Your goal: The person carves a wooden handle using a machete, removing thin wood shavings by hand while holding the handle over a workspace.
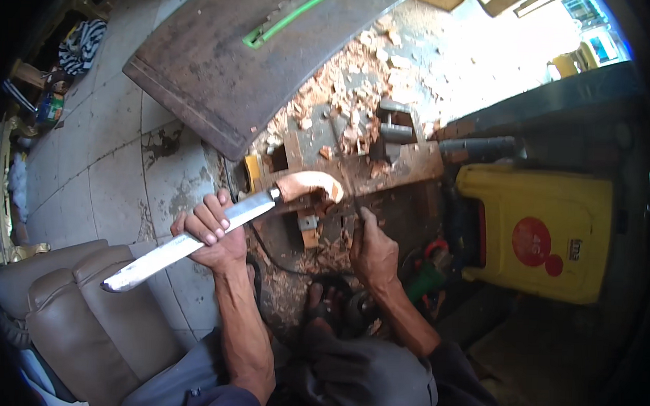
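My left hand [211, 231] is wrapped around the bare blade of a large knife [164, 255]. The blade slants down to the left, its tip out past my fist. At its upper right end sits a curved, pale wooden handle [304, 184] with a dark collar where it meets the steel. To the right of that handle my right hand [375, 252] is closed, thumb pointing up. A thin dark tool [357, 204] sticks up from it, close to the handle's hooked end; its kind I cannot make out, and my fingers hide the rest.
Ahead stands a wooden workbench [399, 166] with a vise-like clamp [396, 126], strewn with wood shavings [344, 95]. A brown board [223, 46] bearing a green-handled saw [293, 16] lies beyond. At right are a yellow container [541, 234] and a green power tool [424, 280]; at left, a brown cushioned seat [80, 330].
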### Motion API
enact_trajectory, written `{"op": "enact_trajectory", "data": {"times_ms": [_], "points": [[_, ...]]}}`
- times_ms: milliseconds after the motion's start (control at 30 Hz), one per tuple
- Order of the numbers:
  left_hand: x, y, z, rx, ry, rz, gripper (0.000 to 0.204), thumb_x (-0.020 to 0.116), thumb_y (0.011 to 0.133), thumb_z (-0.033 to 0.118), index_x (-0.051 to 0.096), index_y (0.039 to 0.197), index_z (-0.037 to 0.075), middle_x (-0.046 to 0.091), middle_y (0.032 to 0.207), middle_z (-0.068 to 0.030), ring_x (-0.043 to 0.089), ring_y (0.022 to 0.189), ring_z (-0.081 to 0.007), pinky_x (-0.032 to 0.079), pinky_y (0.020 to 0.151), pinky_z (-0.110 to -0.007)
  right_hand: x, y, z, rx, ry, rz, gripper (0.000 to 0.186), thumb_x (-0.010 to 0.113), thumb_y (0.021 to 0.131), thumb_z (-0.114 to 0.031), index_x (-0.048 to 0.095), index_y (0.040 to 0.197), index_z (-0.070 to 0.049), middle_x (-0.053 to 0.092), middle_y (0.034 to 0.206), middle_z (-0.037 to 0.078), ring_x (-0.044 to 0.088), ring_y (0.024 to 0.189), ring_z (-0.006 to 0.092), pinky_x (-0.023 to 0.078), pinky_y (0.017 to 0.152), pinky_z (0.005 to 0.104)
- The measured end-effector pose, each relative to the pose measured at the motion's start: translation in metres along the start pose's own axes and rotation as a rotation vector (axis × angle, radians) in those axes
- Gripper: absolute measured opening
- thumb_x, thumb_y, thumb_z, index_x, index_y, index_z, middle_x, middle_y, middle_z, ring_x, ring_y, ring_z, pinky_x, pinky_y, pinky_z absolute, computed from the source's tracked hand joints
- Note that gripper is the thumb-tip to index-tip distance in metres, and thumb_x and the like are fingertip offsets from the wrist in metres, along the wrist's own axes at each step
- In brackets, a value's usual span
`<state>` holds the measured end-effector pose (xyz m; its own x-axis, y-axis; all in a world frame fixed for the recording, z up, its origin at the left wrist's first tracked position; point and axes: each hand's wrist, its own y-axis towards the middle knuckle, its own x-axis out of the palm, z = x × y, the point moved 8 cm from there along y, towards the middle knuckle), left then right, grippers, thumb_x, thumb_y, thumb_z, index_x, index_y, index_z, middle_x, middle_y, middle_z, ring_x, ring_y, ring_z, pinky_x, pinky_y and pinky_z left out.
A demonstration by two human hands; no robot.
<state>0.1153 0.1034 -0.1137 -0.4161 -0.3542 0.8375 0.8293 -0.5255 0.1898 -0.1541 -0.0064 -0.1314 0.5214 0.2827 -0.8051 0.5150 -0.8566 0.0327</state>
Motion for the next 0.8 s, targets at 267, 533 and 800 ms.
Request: {"op": "enact_trajectory", "data": {"times_ms": [267,533,800], "points": [[0.006,0.006,-0.003,0.001,-0.009,-0.056,0.055,0.032,0.102,0.022,0.039,0.048,0.016,0.039,0.047,-0.0032,0.037,0.06,-0.0144,0.035,0.085,-0.036,0.001,0.003,0.003,0.016,-0.036,-0.011,0.029,0.058,0.094,-0.01,0.053,0.121,-0.004,0.069,0.084,0.025,0.067,0.069,0.0457,0.054,0.06,0.0561],[0.01,0.002,-0.004,-0.001,0.023,-0.056,0.055,0.031,0.104,0.024,0.04,0.05,0.016,0.04,0.047,-0.0025,0.037,0.061,-0.0143,0.035,0.085,-0.036,0.02,-0.004,0.023,0.133,-0.164,-0.252,0.035,0.057,0.093,-0.01,0.051,0.128,-0.004,0.07,0.085,0.025,0.067,0.07,0.0465,0.054,0.062,0.0581],[0.013,0.002,-0.007,-0.016,0.001,-0.031,0.055,0.03,0.102,0.022,0.04,0.048,0.016,0.04,0.047,-0.0034,0.037,0.059,-0.015,0.036,0.086,-0.037,0.019,-0.005,0.025,0.15,-0.151,-0.253,0.036,0.055,0.093,-0.012,0.048,0.127,-0.004,0.069,0.085,0.027,0.068,0.073,0.0485,0.053,0.064,0.0604]]}}
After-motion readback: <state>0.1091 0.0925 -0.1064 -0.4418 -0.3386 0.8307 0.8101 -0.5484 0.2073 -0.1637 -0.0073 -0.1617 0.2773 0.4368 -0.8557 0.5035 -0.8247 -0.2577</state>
